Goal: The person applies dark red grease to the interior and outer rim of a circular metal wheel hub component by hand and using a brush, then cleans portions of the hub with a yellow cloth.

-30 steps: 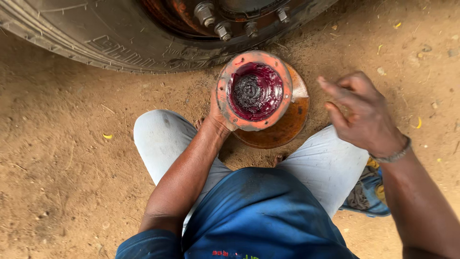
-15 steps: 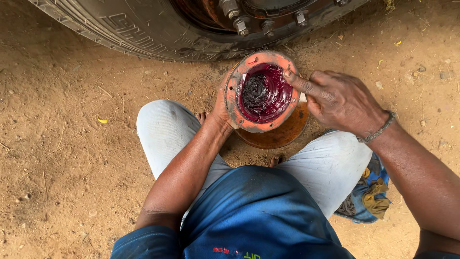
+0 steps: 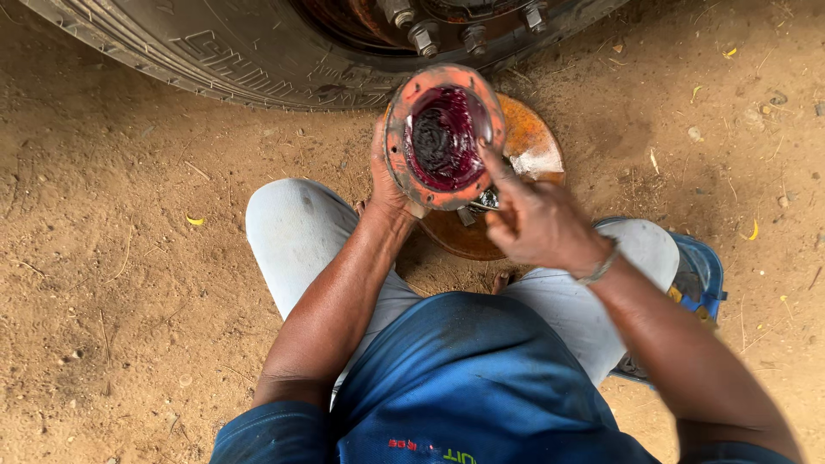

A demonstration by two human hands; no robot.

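Left hand (image 3: pixel 388 185) fingers clasp the orange hub cap (image 3: pixel 443 136); right hand (image 3: pixel 537 219) fingers dip into its red grease (image 3: pixel 455 142).

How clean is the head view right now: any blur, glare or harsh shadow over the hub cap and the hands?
Head view: soft, even daylight, no hard shadows on the dirt ground. The hub cap is sharp, its red grease wet with small highlights. A bright glare patch sits on the rusty disc behind it. Left hand crisp; right hand only slightly soft at the fingertip.
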